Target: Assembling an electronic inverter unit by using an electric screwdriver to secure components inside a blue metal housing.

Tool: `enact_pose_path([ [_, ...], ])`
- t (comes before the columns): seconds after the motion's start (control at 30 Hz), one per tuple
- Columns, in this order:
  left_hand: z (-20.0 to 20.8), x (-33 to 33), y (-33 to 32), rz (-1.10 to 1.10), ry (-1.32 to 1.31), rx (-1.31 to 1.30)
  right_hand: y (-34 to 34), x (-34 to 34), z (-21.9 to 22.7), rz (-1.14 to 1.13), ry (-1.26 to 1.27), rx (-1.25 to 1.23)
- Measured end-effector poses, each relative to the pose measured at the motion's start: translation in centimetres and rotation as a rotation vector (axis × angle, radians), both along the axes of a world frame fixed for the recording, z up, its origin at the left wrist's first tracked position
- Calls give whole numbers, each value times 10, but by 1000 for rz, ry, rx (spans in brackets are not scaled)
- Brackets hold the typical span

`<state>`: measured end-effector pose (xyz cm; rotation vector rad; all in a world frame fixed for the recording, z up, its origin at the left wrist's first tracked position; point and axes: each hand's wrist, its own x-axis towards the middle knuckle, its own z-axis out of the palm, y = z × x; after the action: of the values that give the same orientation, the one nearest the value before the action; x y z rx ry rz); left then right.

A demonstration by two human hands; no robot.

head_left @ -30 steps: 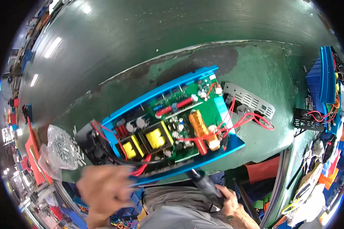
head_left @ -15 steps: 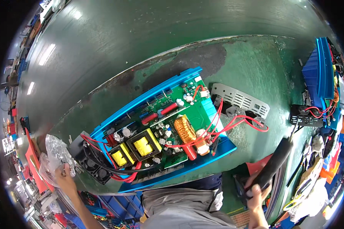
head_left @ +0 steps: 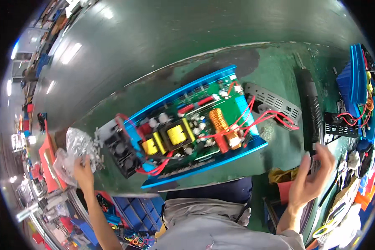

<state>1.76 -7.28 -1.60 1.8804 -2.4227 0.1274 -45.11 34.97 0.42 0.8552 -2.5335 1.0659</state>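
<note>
Touching clear bag [head_left: 78, 141] w/ small pcs [head_left: 98, 159], L grip [head_left: 83, 173]: can't tell, R grip [head_left: 311, 181] spread, blue case [head_left: 208, 163] w/ PCB [head_left: 231, 110]

Blue finned housing [head_left: 357, 79] up-right of right grip [head_left: 312, 180], black slotted panel [head_left: 335, 128] just below it. Crumpled white material [head_left: 341, 227] down-right, same grip. Red-orange sheet [head_left: 50, 160] left of left grip [head_left: 84, 171]; blue divided bin [head_left: 133, 208] down-right.

Green bench [head_left: 279, 62] bearing a blue case [head_left: 208, 163]. Left of the case: a fan panel [head_left: 123, 154], then a clear bag [head_left: 80, 141] with small pieces [head_left: 99, 159] beside it. Right: a slotted plate [head_left: 277, 103], a driver [head_left: 313, 100] and, farthest, a second case [head_left: 357, 75].
</note>
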Motion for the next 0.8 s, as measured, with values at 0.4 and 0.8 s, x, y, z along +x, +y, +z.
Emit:
enact_pose_path([
  [0.4,69,-130,165,-385,810,617,-71,122,18,869,-736,-275],
  [0.8,32,-180,212,-713,1065,429,-83,125,-28,567,-718,-144],
])
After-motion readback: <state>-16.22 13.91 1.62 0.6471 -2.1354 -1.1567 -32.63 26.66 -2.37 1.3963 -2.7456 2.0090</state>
